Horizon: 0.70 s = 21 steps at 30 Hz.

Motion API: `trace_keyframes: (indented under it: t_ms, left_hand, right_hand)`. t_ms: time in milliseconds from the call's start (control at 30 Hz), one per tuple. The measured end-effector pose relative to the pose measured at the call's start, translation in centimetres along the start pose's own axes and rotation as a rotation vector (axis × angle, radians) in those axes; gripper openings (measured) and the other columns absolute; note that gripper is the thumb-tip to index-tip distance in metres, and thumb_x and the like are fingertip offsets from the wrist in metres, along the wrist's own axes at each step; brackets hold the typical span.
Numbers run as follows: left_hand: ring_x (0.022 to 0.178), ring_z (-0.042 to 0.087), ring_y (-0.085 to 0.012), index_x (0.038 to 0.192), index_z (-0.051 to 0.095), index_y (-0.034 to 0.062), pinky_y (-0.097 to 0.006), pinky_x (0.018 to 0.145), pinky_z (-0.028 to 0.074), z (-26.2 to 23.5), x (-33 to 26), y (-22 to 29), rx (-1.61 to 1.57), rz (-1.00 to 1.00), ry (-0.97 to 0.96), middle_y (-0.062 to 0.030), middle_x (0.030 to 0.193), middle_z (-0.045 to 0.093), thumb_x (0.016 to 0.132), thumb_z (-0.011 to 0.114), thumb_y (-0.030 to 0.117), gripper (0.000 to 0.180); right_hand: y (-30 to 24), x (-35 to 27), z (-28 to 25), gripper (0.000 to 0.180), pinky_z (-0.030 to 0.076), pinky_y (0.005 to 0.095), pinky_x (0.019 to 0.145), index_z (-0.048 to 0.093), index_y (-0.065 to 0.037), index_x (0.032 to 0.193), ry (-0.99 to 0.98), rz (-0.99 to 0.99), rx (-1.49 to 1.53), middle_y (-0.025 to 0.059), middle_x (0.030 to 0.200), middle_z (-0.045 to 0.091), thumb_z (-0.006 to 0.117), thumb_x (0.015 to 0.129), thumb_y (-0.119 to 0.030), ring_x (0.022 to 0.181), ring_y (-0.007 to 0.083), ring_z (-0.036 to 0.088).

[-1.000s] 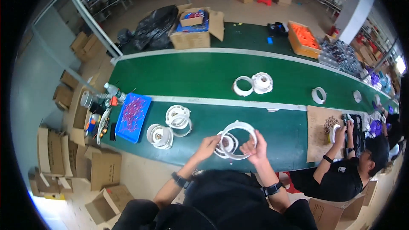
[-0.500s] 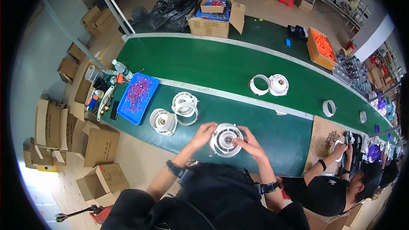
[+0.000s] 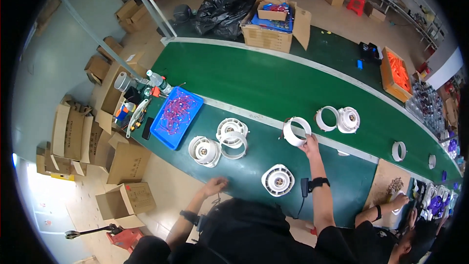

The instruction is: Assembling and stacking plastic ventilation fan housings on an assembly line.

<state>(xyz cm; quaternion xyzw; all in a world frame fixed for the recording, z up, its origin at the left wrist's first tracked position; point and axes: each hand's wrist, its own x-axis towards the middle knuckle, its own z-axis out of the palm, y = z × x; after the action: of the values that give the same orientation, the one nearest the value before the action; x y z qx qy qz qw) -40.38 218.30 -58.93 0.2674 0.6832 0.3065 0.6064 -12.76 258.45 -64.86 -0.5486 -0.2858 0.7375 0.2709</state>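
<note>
My right hand (image 3: 309, 143) reaches forward and grips a white plastic ring (image 3: 296, 131) near the white strip on the green belt (image 3: 273, 88). My left hand (image 3: 215, 185) rests at the near edge of the belt with fingers apart, holding nothing. Between my hands a round white fan-like housing (image 3: 278, 180) lies flat on the belt. To the left sit two more white housings (image 3: 204, 150) (image 3: 231, 128), one with a loose ring (image 3: 233, 144) leaning on it.
A blue tray (image 3: 176, 116) of small red and purple parts sits at the belt's left end. Another ring and housing pair (image 3: 337, 119) lies farther right. Cardboard boxes (image 3: 126, 199) stand on the floor at left. Another person's hand (image 3: 398, 199) works at a brown board on the right.
Both hands let go of the white housing, which now lies on the belt. My right hand moved forward with the ring; my left hand drew back to the near edge.
</note>
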Motion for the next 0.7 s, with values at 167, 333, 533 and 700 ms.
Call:
trace_keyframes:
  t_ms: [167, 333, 533, 700]
  left_hand:
    - [0.091, 0.063, -0.0174, 0.124, 0.053, 0.0048, -0.031, 0.077, 0.053, -2.2, -2.1, -1.4, -0.068, -0.126, 0.073, -0.0086, 0.105, 0.065, 0.097, 0.047, 0.017, 0.031]
    - [0.095, 0.064, -0.0191, 0.124, 0.053, 0.003, -0.032, 0.079, 0.053, -3.2, -1.0, -2.1, -0.157, -0.199, 0.124, -0.0088, 0.107, 0.065, 0.098, 0.046, 0.018, 0.031]
    - [0.094, 0.064, -0.0164, 0.124, 0.053, 0.0034, -0.026, 0.074, 0.051, -1.9, 5.5, -0.2, -0.05, -0.169, -0.002, -0.0075, 0.102, 0.064, 0.096, 0.046, 0.014, 0.031]
    - [0.075, 0.064, -0.0125, 0.115, 0.059, 0.0026, -0.026, 0.063, 0.052, -1.2, 8.3, -0.9, -0.037, -0.09, -0.028, -0.0075, 0.09, 0.067, 0.095, 0.051, 0.012, 0.024]
  right_hand:
    - [-0.8, 4.8, 9.2, 0.065, 0.047, 0.0466, 0.094, 0.036, -0.01, 0.141, -0.061, -0.094, -0.118, 0.0126, 0.13, 0.052, 0.062, 0.088, -0.038, 0.119, 0.028, 0.051]
    - [-2.8, 6.2, 11.7, 0.06, 0.044, 0.0391, 0.099, 0.052, -0.004, 0.13, -0.107, -0.613, -1.121, 0.0204, 0.133, 0.052, 0.067, 0.082, -0.037, 0.122, 0.0304, 0.051]
    - [0.8, 0.5, 0.1, 0.031, 0.051, 0.0269, 0.061, 0.061, -0.003, 0.114, -0.465, -0.206, -0.96, 0.0052, 0.083, 0.065, 0.064, 0.086, -0.017, 0.068, 0.0117, 0.061]
    - [4.3, -7.1, -2.2, 0.039, 0.05, 0.029, 0.062, 0.059, -0.004, 0.119, -0.65, 0.035, -0.998, 0.0068, 0.083, 0.065, 0.066, 0.086, -0.024, 0.072, 0.0137, 0.061]
